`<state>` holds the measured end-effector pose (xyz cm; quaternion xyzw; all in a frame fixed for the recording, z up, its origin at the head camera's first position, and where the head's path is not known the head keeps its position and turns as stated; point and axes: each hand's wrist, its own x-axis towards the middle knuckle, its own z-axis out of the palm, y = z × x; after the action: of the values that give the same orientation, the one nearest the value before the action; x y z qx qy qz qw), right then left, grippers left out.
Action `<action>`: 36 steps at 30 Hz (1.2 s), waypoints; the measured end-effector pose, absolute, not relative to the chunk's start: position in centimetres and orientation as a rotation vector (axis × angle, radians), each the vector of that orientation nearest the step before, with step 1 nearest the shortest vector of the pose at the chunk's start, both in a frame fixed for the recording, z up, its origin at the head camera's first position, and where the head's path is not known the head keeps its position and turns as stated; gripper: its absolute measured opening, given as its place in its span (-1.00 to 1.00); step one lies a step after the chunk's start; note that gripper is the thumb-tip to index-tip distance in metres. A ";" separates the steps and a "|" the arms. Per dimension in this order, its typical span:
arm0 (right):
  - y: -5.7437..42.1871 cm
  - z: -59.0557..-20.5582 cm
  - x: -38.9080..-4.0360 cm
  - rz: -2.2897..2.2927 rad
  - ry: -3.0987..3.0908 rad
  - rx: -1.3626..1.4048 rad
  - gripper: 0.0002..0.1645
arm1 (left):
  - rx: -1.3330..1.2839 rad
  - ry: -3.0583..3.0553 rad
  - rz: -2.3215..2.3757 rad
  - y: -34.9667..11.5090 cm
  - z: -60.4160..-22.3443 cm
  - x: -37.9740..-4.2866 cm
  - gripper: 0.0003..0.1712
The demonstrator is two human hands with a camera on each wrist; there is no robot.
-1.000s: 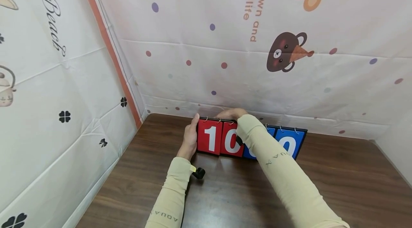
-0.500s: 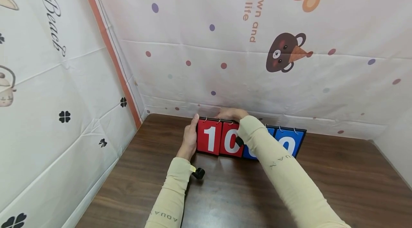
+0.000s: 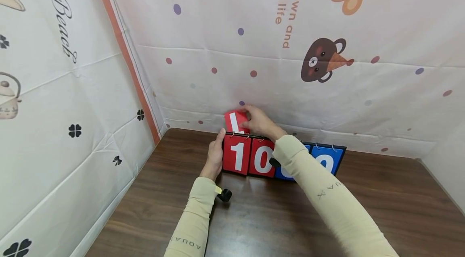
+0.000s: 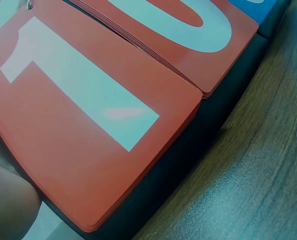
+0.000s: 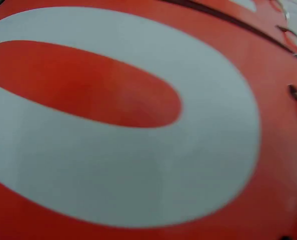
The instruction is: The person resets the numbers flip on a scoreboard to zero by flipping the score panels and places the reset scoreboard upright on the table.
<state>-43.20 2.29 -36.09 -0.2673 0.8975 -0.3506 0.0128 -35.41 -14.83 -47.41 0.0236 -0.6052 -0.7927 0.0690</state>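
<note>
A flip scoreboard (image 3: 229, 164) stands at the table's back edge, with red cards reading 1 and 0 on the left and blue cards on the right. My left hand (image 3: 214, 156) holds its left side edge. Above the top edge, my right hand (image 3: 262, 124) pinches a raised red number card (image 3: 232, 119) bearing an upside-down white 1. My right forearm hides part of the blue cards. In the left wrist view, the front red 1 card (image 4: 88, 165) lies close, with a piece of my hand (image 4: 11, 205) beside it. A red 0 card (image 5: 98, 90) fills the right wrist view.
The brown wooden table (image 3: 254, 216) spreads out in front of the scoreboard. A printed white cloth (image 3: 203, 87) hangs directly behind it, and another cloth (image 3: 72, 168) hangs along the left side. Metal rings (image 3: 317, 145) run along the scoreboard's top.
My right hand has risen from behind the scoreboard's top edge, bringing up a red number card that was out of sight. The left hand stays at the left edge.
</note>
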 end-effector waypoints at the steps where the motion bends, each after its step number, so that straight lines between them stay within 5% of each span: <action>1: 2.4 -35.8 -43.0 -1.144 2.818 -0.837 -0.26 | 0.070 -1.818 -2.388 -14.8 -47.4 -35.4 -0.23; 16: 3.2 -31.9 -39.3 -1.586 2.904 -1.112 0.02 | 0.070 -1.819 -2.375 -14.4 -47.3 -35.8 -0.26; 26: 4.1 -32.3 -34.8 -1.478 2.861 -1.590 -0.20 | 0.056 -1.768 -2.370 -14.2 -47.3 -35.8 -0.35; 32: 4.7 -34.0 -31.7 -1.078 2.776 -2.043 -0.54 | 0.124 -1.739 -2.337 -14.2 -47.4 -35.9 -0.47; 36: 5.1 -36.4 -30.2 -0.757 2.758 -2.208 -0.59 | 0.140 -1.790 -2.339 -14.3 -47.3 -35.5 -0.36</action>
<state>-30.19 5.09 -36.41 -0.5942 0.7423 -0.2037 -0.2335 -35.55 -14.25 -47.25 0.0473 -0.6042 -0.7895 0.0965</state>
